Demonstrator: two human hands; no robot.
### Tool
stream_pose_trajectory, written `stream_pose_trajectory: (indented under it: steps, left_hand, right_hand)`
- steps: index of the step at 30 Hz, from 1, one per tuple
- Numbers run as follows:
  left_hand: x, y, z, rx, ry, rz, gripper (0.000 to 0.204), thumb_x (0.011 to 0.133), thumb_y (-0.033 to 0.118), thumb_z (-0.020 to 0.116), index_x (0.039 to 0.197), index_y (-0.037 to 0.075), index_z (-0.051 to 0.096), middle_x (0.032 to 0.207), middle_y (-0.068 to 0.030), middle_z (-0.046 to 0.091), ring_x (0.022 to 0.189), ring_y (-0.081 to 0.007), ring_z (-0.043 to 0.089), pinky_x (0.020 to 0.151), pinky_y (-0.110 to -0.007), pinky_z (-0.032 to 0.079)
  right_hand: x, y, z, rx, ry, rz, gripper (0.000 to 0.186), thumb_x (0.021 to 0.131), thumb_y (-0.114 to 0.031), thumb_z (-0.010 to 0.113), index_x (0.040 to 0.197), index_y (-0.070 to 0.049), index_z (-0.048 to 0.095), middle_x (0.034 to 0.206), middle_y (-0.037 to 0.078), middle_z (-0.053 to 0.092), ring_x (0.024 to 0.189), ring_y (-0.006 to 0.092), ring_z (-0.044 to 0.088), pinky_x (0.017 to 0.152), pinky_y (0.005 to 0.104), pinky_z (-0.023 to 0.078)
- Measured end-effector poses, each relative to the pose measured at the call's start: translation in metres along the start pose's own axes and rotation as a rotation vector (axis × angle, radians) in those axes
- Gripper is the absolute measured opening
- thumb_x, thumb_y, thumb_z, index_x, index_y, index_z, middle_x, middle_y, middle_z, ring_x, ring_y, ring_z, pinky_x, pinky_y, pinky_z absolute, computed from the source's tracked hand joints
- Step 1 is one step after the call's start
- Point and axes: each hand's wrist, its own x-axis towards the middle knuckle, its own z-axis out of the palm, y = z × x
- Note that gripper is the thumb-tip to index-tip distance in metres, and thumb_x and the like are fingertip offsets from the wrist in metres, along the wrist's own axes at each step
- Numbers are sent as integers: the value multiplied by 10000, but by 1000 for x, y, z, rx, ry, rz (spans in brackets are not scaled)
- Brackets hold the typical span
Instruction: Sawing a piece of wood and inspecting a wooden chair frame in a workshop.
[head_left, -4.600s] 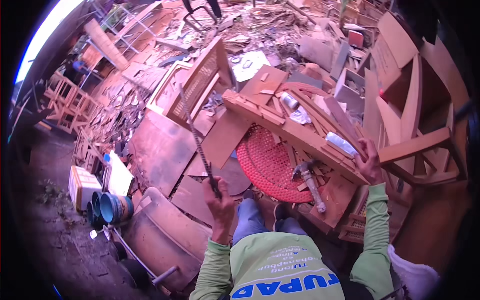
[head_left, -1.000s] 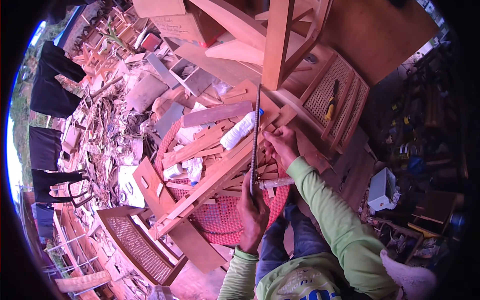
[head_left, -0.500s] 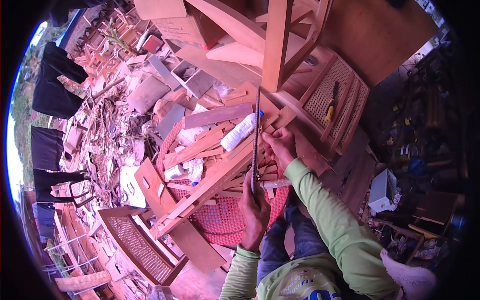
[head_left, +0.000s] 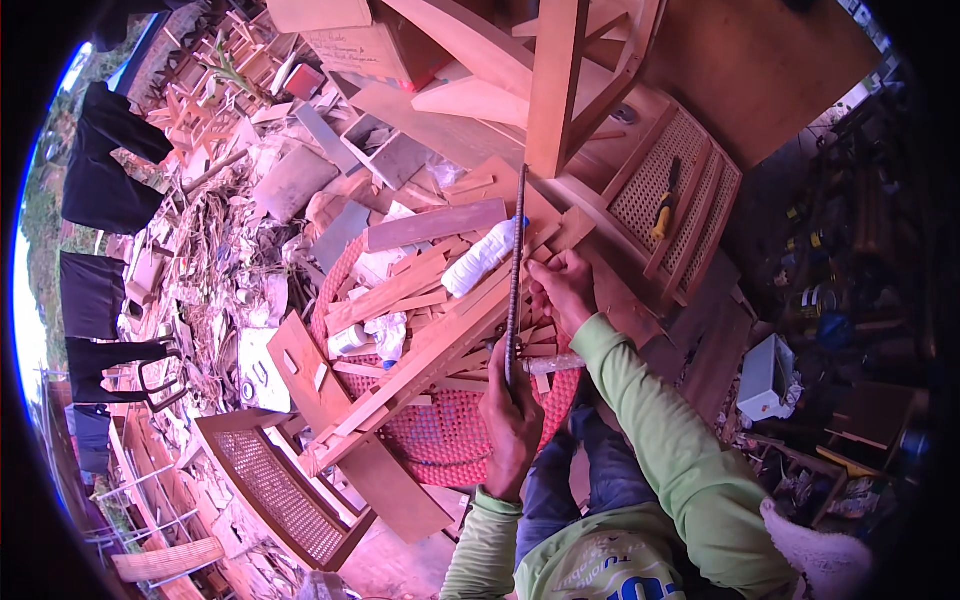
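Note:
My left hand (head_left: 510, 430) is wrapped round the lower end of a thin ribbed metal rod (head_left: 517, 240), which stands up and away from me. Just right of the rod, my right hand (head_left: 568, 292) has its fingers closed in a pinch. What those fingers hold, if anything, I cannot make out. Long wooden strips (head_left: 405, 385) run diagonally beneath and left of the hands. They lie on a round red woven surface (head_left: 430, 440) among several loose wood offcuts. A white bottle (head_left: 478, 262) with a blue cap rests on the pile, beside the rod.
A wooden frame (head_left: 552, 90) rises ahead. Right of it, a yellow-handled screwdriver (head_left: 663, 215) lies on a cane panel (head_left: 640, 200). Another cane-panelled frame (head_left: 280, 490) leans at lower left. Scrap and debris (head_left: 220, 240) cover the ground at left. A pale box (head_left: 768, 380) sits at right.
The rod's far end has shifted slightly to the right and the left hand has tilted a little with it. The right hand has barely moved.

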Motion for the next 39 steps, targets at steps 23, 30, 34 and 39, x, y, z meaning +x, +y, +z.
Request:
stream_pose_trajectory:
  steps: [23, 30, 34, 39]
  left_hand:
    - [2, -6, 1, 31, 28, 9, 383, 1082, 7, 526, 1465, 8, 538, 824, -19, 551, 667, -72, 470, 566, -263, 397]
    - [0, -8, 1, 30, 1, -1, 401, 1080, -7, 511, 1481, 7, 519, 837, -15, 560, 668, -67, 459, 570, -258, 399]
    - [-1, -18, 3, 27, 6, 24, 418, 1075, -19, 506, 1493, 6, 506, 830, -11, 549, 669, -65, 456, 571, -256, 394]
    - [-7, -30, 7, 66, 22, 63, 419, 1068, -18, 517, 1486, 15, 522, 853, -7, 542, 669, -71, 466, 569, -262, 396]
  right_hand:
    - [-7, -7, 3, 10, 9, 36, 370, 931, -176, 814, 915, -105, 451, 689, 64, 637, 440, 139, 560, 355, 274, 351]
    - [-5, -5, 4, -30, 37, 33, 354, 938, -175, 806, 932, -100, 459, 693, 66, 640, 437, 134, 563, 347, 273, 352]
    - [-8, -8, 7, -73, 65, 44, 342, 938, -177, 803, 944, -94, 471, 680, 61, 640, 432, 128, 564, 343, 272, 351]
    - [-7, -6, 8, -66, 88, 38, 338, 922, -174, 806, 906, -89, 479, 658, 65, 646, 415, 137, 567, 334, 287, 356]
